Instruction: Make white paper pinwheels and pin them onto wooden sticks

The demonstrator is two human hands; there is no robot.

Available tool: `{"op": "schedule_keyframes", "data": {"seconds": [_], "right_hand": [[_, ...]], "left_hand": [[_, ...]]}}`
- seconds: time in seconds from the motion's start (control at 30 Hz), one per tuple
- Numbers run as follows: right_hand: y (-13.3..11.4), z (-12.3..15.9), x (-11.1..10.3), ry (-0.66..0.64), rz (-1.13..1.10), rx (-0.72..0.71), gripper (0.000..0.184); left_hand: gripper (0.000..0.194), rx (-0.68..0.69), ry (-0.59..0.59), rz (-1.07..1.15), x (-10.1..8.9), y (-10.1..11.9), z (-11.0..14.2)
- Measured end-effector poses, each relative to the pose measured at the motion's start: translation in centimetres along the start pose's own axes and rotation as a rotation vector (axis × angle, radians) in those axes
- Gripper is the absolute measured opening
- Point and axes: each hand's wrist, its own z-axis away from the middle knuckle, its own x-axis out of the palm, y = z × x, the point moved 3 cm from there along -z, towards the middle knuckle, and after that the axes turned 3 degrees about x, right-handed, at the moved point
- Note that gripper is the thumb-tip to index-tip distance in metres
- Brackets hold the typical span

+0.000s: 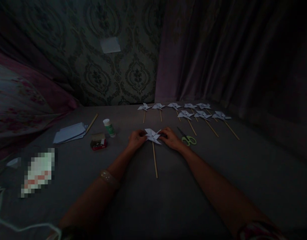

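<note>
A white paper pinwheel (152, 136) lies in the middle of the grey surface (258, 163), between the two hands, its thin wooden stick (155, 163) pointing toward the person. The left hand (137, 139) touches the blades at one side and the right hand (170, 138) at the other side; the fingers are bent, but one cannot tell if they are closed on the paper. A pale bracelet (110, 179) is around the left wrist. Just beside the right hand lie scissors (189, 140) with light green handles. Farther back, eight similar pinwheels (202, 115) lie in two rows, with folded, pointed blades. The surface reaches to a wall (137, 75) with a dark ornamental pattern, on which a white sheet (110, 45) is seen; a pinkish curtain (172, 63) hangs in folds at the right, and a flowered cloth (20, 80) at the left. The room is dim. To the left of the hands, a small red box (100, 146) stands open, and in it are small shiny pieces, too small to name. Near it stands a bottle (109, 128) with white cap and green label. Flat white papers (70, 132) lie in a pile, a wooden stick beside them.
</note>
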Motion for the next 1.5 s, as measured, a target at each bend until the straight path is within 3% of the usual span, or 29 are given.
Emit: {"op": "schedule_keyframes", "data": {"seconds": [0.27, 1.03, 1.5], "right_hand": [[-0.1, 0.1, 0.0, 0.007, 0.028, -0.003, 0.016], [-0.9, -0.2, 0.1, 0.028, 0.119, 0.088, 0.017], [-1.1, -0.2, 0.0, 0.02, 0.143, 0.102, 0.021]], "left_hand": [[0.03, 0.032, 0.018, -0.001, 0.7, -0.7, -0.3], [0.017, 0.03, 0.046, 0.04, 0.8, 0.2, 0.2], [0.018, 0.078, 0.028, 0.016, 1.1, -0.3, 0.0]]}}
